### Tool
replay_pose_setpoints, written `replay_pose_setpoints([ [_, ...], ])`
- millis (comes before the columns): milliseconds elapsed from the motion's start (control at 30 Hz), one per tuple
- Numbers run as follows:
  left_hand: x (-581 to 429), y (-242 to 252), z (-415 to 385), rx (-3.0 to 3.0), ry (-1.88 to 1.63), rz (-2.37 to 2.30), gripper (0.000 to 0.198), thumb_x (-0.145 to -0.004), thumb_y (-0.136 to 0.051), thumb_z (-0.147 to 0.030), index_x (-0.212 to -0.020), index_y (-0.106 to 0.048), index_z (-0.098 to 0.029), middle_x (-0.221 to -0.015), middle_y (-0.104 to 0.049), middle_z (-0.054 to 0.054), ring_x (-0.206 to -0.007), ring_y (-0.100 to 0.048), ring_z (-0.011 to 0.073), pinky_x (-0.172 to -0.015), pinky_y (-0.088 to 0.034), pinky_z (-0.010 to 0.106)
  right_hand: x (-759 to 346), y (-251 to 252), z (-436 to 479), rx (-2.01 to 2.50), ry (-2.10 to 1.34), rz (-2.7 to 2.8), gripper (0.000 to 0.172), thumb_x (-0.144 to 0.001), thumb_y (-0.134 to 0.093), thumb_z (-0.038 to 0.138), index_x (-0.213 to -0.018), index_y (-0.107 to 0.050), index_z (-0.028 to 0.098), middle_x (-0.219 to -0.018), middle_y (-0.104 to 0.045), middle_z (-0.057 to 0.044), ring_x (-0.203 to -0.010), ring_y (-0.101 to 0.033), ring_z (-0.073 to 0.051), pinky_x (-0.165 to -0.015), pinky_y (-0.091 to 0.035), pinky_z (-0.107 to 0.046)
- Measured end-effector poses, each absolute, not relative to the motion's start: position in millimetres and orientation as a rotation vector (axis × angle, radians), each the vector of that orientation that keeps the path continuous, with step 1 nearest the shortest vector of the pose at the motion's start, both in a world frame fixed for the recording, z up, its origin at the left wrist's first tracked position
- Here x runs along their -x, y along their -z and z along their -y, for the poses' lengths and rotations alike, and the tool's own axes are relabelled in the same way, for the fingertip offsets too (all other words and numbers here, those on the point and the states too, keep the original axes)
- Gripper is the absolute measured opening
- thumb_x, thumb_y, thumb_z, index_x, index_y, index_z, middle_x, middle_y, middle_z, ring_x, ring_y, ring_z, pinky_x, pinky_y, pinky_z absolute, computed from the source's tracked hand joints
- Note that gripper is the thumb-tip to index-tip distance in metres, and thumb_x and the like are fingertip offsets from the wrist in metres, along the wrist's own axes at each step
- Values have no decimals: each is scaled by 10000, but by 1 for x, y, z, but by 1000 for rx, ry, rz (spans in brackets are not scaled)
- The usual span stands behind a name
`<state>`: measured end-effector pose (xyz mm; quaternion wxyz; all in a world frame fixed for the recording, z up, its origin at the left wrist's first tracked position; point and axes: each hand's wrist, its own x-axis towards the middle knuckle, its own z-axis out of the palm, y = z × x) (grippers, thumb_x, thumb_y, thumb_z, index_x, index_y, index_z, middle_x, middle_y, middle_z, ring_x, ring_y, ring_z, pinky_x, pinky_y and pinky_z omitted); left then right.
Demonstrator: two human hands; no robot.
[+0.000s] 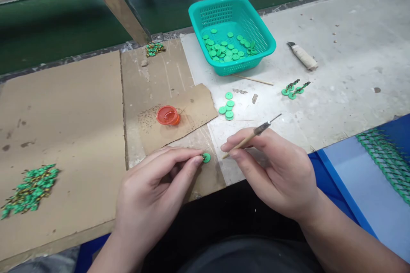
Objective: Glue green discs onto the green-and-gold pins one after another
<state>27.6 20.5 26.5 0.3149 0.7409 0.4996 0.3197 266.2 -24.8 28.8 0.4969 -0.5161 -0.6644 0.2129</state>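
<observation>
Well, the left hand (153, 179) is curled inward, its thumb and forefinger pressed together in a pinch on the edge of a green plastic button (206, 158), which shows just past the fingertips. From here I can't tell whether the button is lifted or resting on the brown cardboard (209, 179) beneath it. Just to the right of that pinch, the right hand (272, 170) grips a slim wooden-handled tool (245, 142) between thumb and fingers. Its metal ferrule and fine tip point up and away, while its wooden end sits near the button without touching it.

Ahead of the left hand, a small orange-red cup (168, 115) of liquid stands on a torn cardboard sheet (195, 113). Ahead of the right hand lies a small cluster of green buttons (227, 106), with a teal plastic basket (232, 21) of more green buttons (227, 47) farther on. A thin wooden stick (253, 79) lies against the basket's near side. Farther right of the hand are two short strung button pieces (294, 88) and a cloth-wrapped knife (303, 56). Well left of the left hand sits a heap of green strung pieces (30, 190), and beyond the right hand, more lie in a blue tray (386, 164).
</observation>
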Motion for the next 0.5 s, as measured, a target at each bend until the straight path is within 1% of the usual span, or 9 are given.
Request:
replay_pose_setpoints([
  [133, -28, -27, -17, -1942, -848, -1338, 116, -1084, -840, -449, -1088, -931, -378, -1142, -916, -20, -997, -851, 238, -791, -629, 338, -266, -27, 26, 1235, -516, 1601, 137, -1173, -685, 151, -1231, -743, 261, -1152, -892, -29, -1065, -896, -198, -1002, -746, -332],
  [300, -28, -28, -18, -1957, -830, -1343, 132, -1089, -833, -466, -1090, -930, -378, -1144, -915, -21, -963, -848, 227, -733, -609, 331, -266, -27, 26, 1224, -524, 1591, 146, -1168, -691, 147, -1236, -746, 264, -1147, -889, -30, -1064, -895, -207, -1003, -745, -344],
  [500, -29, -27, -21, -1993, -835, -1322, 113, -1102, -822, -443, -1098, -921, -387, -1155, -913, -39, -986, -847, 209, -779, -608, 318, -267, -28, 26, 1226, -514, 1593, 119, -1174, -686, 150, -1222, -727, 250, -1121, -877, -19, -1028, -881, -183, -972, -725, -309],
])
